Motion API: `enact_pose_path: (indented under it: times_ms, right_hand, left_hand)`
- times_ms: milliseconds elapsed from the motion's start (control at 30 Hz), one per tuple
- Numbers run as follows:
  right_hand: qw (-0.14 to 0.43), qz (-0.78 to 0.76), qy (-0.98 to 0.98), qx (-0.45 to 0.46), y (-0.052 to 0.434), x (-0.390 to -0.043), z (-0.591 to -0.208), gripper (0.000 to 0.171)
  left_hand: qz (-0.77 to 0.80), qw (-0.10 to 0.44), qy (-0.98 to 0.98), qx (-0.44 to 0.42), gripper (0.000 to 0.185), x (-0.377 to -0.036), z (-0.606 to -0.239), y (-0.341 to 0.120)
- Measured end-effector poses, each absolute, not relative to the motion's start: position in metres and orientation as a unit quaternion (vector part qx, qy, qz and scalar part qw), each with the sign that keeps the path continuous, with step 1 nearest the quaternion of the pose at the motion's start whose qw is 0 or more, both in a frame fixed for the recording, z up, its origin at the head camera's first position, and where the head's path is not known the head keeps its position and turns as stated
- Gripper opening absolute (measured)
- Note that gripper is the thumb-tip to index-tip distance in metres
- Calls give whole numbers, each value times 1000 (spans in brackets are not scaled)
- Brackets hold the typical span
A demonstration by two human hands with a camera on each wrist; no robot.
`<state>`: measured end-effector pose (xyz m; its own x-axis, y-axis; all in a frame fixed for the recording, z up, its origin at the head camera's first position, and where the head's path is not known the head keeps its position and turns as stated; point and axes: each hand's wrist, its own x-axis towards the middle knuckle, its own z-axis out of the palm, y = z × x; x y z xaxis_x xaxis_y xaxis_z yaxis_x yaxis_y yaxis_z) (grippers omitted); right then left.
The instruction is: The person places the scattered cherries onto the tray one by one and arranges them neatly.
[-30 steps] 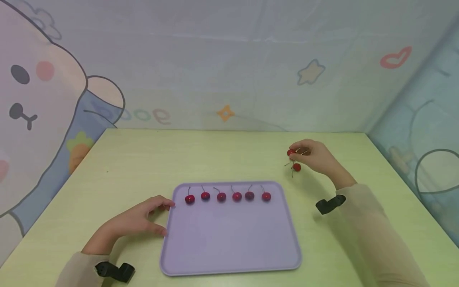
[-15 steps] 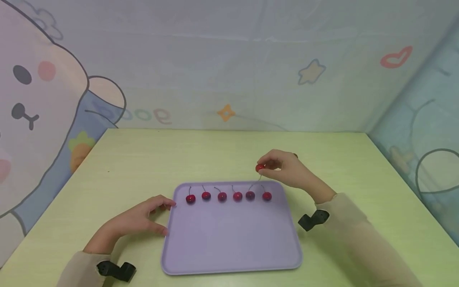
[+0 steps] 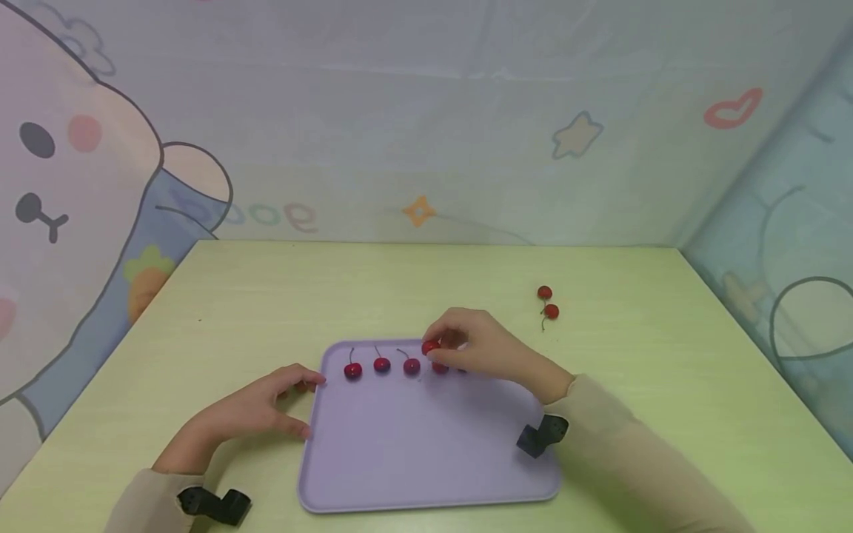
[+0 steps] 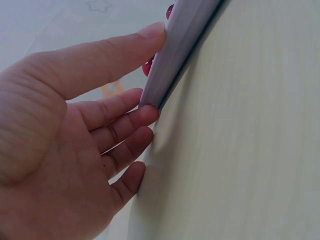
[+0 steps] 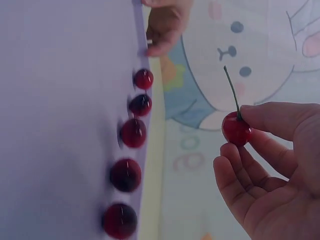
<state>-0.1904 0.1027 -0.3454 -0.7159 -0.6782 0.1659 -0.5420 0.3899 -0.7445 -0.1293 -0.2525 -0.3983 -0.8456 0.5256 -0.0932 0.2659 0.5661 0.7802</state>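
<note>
My right hand (image 3: pixel 483 346) pinches a red cherry (image 5: pixel 236 129) between thumb and fingertips, its green stem pointing up in the right wrist view. It is above the far edge of the lilac tray (image 3: pixel 426 444). Along that edge lies a row of cherries (image 3: pixel 381 364) with stems; the hand covers its right part in the head view. My left hand (image 3: pixel 256 403) rests at the tray's left side. In the left wrist view its thumb and extended fingers touch the tray's rim (image 4: pixel 177 52).
Two more cherries (image 3: pixel 551 312) lie on the pale yellow-green table (image 3: pixel 300 289), behind and to the right of the tray. A cartoon-printed backdrop (image 3: pixel 373 118) stands behind the table, and another printed panel (image 3: pixel 786 252) is at the right.
My right hand has carried a cherry from the loose ones at the back right, leftward and nearer, to over the tray's far edge. The left hand and tray stay in place.
</note>
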Motion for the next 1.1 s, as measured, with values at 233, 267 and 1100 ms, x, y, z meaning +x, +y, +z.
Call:
enact_pose_path:
  times_ms: [233, 267, 1100]
  right_hand:
    - [113, -396, 824, -389, 71, -178, -355, 22]
    - [121, -392, 825, -388, 67, -176, -357, 22]
    - [215, -325, 838, -382, 26, -161, -391, 16]
  left_hand:
    - [401, 159, 874, 223, 64, -130, -398, -252]
    - [400, 158, 874, 225, 65, -130, -398, -252]
    - [399, 156, 875, 226, 64, -127, -399, -251]
